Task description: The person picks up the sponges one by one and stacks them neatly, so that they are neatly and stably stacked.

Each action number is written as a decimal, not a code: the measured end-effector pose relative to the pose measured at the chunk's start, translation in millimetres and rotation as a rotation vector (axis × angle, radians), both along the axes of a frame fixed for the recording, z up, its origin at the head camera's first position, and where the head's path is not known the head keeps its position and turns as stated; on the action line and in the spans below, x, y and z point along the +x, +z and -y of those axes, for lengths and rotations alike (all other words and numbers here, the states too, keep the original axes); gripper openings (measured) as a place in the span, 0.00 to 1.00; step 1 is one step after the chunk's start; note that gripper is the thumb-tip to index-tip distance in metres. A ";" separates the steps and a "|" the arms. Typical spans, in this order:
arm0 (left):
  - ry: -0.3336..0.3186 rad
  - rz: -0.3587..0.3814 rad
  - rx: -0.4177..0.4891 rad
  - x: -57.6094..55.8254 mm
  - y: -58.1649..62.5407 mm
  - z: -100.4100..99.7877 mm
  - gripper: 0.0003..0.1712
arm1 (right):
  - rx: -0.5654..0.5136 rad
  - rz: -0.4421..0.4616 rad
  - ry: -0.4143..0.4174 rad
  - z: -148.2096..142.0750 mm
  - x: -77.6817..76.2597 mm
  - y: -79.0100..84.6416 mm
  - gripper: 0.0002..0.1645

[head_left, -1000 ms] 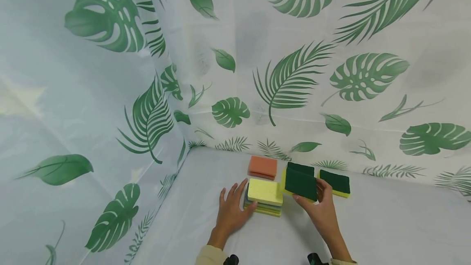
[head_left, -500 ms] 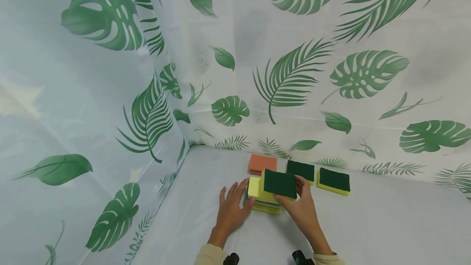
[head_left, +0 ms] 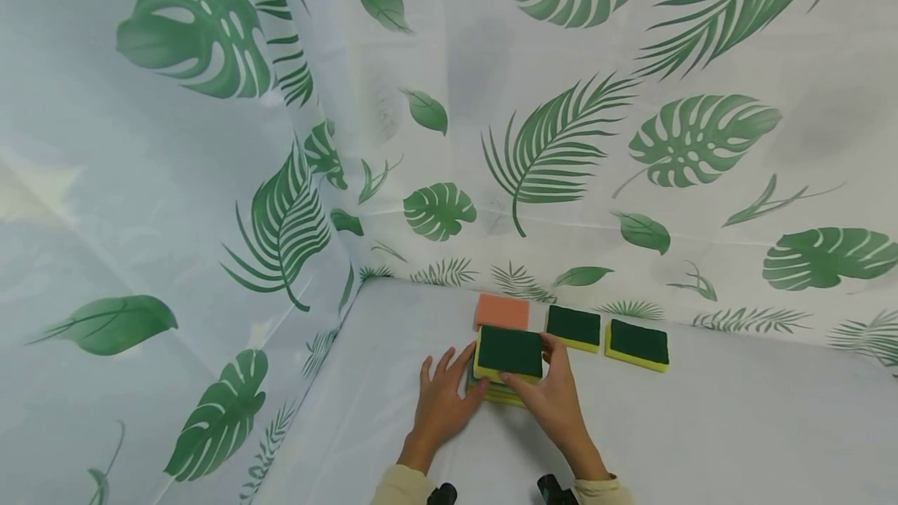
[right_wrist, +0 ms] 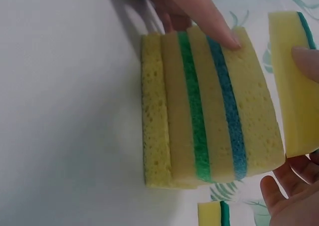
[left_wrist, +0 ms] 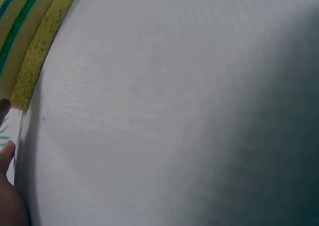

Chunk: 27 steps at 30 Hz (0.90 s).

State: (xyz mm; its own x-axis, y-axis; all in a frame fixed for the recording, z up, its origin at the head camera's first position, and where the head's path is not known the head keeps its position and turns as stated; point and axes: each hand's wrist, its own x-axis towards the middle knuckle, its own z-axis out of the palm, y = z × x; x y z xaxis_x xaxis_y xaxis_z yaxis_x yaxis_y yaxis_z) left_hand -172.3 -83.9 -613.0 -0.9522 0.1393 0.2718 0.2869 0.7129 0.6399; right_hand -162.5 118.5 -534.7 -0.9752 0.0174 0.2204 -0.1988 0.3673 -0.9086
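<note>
A kitchen sponge (head_left: pixel 510 351), yellow with a dark green scouring side on top, is pinched between thumb and fingers of my right hand (head_left: pixel 557 404). It sits over a stack of sponges (head_left: pixel 500 396); in the right wrist view a narrow gap shows between the held sponge (right_wrist: pixel 294 96) and the stack (right_wrist: pixel 214 111). That stack has yellow and pale layers with green and blue bands. Along its left side lies my left hand (head_left: pixel 442 407), fingers spread and fairly straight, thumb against the near face. The left wrist view catches only the stack's edge (left_wrist: pixel 37 51).
Behind the stack lies an orange sponge (head_left: pixel 503 310), partly covered from view by the held one. Two green-and-yellow sponges (head_left: pixel 574 326) rest side by side to the right. A leaf-patterned sheet (head_left: pixel 449 139) hangs behind the white table surface (head_left: pixel 737 427).
My right hand has carried the green-and-yellow sponge leftward, from in front of the right-hand sponges to above the stack. My left hand has stayed beside the stack.
</note>
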 end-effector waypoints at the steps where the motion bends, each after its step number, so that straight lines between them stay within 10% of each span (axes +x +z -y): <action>1: 0.001 -0.001 -0.003 -0.2 -0.3 0.1 0.41 | 0.007 -0.005 0.000 0.5 -0.5 -0.8 0.57; 27: 0.005 0.029 -0.006 -1.0 3.1 -1.1 0.43 | 0.073 -0.051 0.006 -2.2 -6.9 -14.2 0.59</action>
